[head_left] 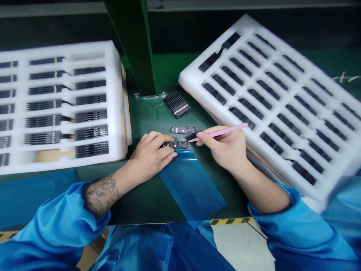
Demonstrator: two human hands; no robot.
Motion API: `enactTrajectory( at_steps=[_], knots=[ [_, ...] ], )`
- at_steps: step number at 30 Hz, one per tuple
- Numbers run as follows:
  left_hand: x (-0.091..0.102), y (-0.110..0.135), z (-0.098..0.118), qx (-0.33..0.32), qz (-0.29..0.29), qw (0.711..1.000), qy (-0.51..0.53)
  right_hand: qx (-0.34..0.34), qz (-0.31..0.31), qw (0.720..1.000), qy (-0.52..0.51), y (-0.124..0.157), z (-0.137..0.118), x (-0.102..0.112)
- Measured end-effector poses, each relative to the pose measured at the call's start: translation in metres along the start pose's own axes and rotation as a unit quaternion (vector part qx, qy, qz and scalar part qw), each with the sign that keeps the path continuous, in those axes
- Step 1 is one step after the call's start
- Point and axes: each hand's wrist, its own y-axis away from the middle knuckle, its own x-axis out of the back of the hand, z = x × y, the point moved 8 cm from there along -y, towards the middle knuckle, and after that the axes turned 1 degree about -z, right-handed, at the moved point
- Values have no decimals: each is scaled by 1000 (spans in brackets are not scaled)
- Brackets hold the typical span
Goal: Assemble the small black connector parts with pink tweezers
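Note:
My left hand [152,152] presses its fingers on the left end of a small black plastic part [181,145], which lies flat on the green table. Pink tweezers [225,131] are pinched in my right hand [227,148], their tip at the right end of that part. Just behind it lies a second black part [182,130] of similar shape. A blue film sheet [194,184] with rows of small dark marks stretches from below the held part toward the table's front edge. Whether the tweezers grip anything at their tip is too small to tell.
A stack of black parts [177,104] lies behind my hands. White foam trays filled with black parts stand on both sides, the left tray [117,113] and the tilted right tray [194,71]. A green post [135,49] rises at the back. Yellow-black tape [229,221] marks the front edge.

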Motion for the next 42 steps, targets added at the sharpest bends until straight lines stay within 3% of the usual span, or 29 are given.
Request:
enactTrajectory(
  at_steps=[12, 42],
  knots=[
    [3, -1, 1, -3, 13, 1000, -6, -9, 7, 999, 52, 3, 1, 1],
    [0, 0, -1, 17, 4, 1000, 1, 12, 3, 997, 72, 3, 0, -1]
  ],
)
